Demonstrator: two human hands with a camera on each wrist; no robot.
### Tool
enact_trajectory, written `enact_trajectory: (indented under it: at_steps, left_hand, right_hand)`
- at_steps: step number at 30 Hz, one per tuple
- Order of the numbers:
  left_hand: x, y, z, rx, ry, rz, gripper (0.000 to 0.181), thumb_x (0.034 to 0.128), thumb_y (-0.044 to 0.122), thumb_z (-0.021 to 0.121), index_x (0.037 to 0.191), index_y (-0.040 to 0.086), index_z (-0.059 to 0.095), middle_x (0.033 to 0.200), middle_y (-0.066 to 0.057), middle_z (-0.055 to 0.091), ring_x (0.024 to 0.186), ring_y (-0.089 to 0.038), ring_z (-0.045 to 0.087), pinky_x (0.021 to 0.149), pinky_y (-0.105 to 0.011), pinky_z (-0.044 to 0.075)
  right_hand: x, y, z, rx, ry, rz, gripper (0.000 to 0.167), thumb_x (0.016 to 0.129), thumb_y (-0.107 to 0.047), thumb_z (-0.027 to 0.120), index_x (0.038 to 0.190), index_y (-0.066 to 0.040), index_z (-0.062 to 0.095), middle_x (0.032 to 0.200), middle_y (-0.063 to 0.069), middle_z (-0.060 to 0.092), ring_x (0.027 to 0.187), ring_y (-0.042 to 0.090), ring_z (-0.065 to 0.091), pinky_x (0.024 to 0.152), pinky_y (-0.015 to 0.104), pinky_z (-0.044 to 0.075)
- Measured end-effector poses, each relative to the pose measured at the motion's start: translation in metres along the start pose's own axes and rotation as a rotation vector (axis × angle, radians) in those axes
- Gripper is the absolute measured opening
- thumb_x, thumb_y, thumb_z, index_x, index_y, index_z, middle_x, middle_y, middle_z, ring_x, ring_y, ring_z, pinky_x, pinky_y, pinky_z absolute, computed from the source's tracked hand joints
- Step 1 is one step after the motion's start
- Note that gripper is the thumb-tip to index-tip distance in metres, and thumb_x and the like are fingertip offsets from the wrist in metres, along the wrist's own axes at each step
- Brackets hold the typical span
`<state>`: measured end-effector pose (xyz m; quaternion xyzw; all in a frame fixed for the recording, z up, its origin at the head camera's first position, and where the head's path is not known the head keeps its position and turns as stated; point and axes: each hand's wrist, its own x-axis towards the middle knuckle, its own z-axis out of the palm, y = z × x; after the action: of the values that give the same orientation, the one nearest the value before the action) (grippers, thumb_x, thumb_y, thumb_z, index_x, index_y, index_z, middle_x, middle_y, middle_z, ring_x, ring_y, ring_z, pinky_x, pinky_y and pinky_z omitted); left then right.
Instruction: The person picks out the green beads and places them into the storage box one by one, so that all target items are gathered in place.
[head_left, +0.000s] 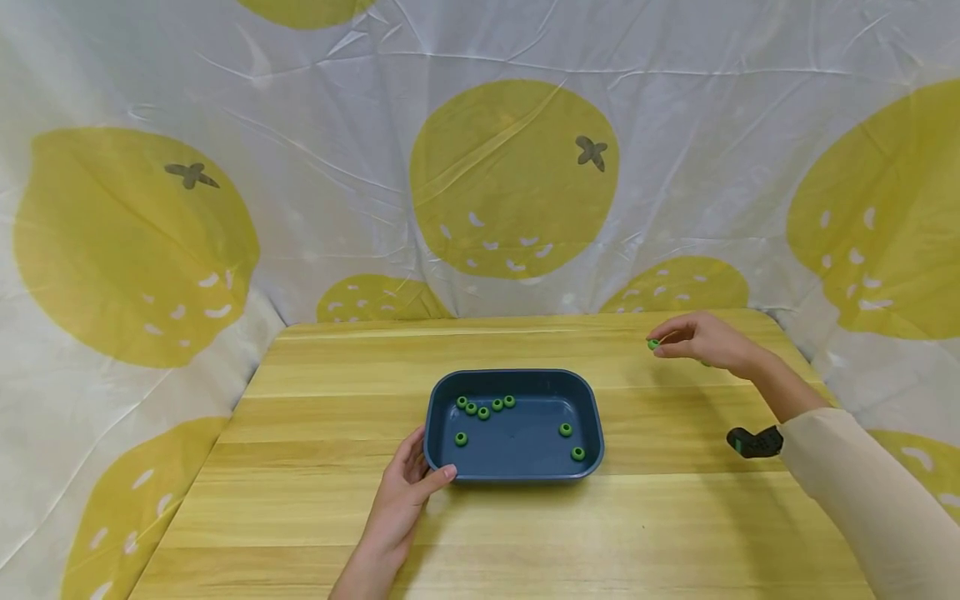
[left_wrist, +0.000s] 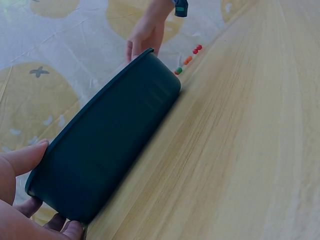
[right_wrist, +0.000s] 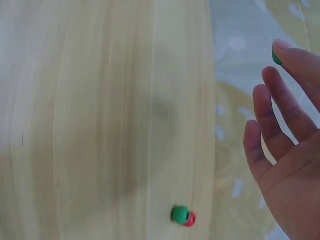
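Observation:
A dark blue plastic basin (head_left: 517, 481) stands on the table with several green beads (head_left: 483, 412) scattered over its bottom. My left hand (head_left: 401, 492) grips its near left corner, thumb on the rim and fingers against the outer wall. Off to the right, above the table, my right hand (head_left: 708, 340) pinches one green bead (head_left: 653, 344) between thumb and fingertips. Its other fingers spread loosely in the right wrist view. Below that hand, another green bead (right_wrist: 180, 214) lies on the table, with a red bead (right_wrist: 190, 220) partly hidden behind it.
Under everything is a wooden table (head_left: 315, 500), backed by a cloth (head_left: 337, 167) printed with yellow fruit. Orange beads (left_wrist: 187, 60) and red beads (left_wrist: 197, 49) lie beyond the basin in the left wrist view. A black device (head_left: 753, 442) shows at the right wrist.

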<state>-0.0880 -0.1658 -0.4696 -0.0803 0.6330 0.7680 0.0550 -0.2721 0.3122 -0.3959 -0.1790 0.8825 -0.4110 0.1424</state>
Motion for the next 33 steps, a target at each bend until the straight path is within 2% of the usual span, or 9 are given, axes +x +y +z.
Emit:
enact_trajectory:
  at_steps: [8, 16, 25, 33]
  left_hand:
    - [-0.002, 0.002, 0.001, 0.007, 0.003, -0.002, 0.082, 0.0907, 0.0, 0.076, 0.16, 0.004, 0.033, 0.162, -0.017, 0.034, 0.147, -0.037, 0.032, 0.101, -0.023, 0.045]
    - [0.0, 0.001, 0.001, -0.014, 0.006, -0.014, 0.082, 0.0899, -0.001, 0.077, 0.159, 0.007, 0.035, 0.162, -0.014, 0.035, 0.146, -0.034, 0.034, 0.1, -0.024, 0.046]
    - [0.001, 0.0, 0.001, -0.006, 0.007, -0.011, 0.082, 0.0898, -0.002, 0.077, 0.159, 0.007, 0.034, 0.161, -0.014, 0.037, 0.146, -0.033, 0.035, 0.1, -0.022, 0.046]
    - [0.002, 0.0, 0.001, -0.007, 0.006, -0.013, 0.081, 0.0901, -0.002, 0.076, 0.159, 0.008, 0.035, 0.161, -0.013, 0.037, 0.145, -0.032, 0.036, 0.1, -0.022, 0.046]
  right_hand:
    - [0.015, -0.017, 0.011, -0.007, -0.039, -0.025, 0.038, 0.098, -0.025, 0.074, 0.127, -0.002, 0.07, 0.125, 0.012, 0.069, 0.107, 0.027, 0.067, 0.094, 0.051, 0.052]
    - [0.03, -0.034, 0.025, -0.018, -0.1, -0.076, 0.034, 0.098, -0.024, 0.075, 0.125, -0.003, 0.072, 0.124, 0.012, 0.069, 0.112, 0.034, 0.066, 0.093, 0.052, 0.053]
    - [0.048, -0.059, 0.043, -0.003, -0.155, -0.149, 0.028, 0.097, -0.021, 0.075, 0.122, -0.007, 0.074, 0.122, 0.008, 0.069, 0.113, 0.028, 0.065, 0.095, 0.047, 0.054]
    - [0.062, -0.076, 0.06, 0.016, -0.221, -0.206, 0.027, 0.097, -0.019, 0.075, 0.122, -0.008, 0.074, 0.119, 0.006, 0.07, 0.112, 0.026, 0.066, 0.098, 0.047, 0.053]
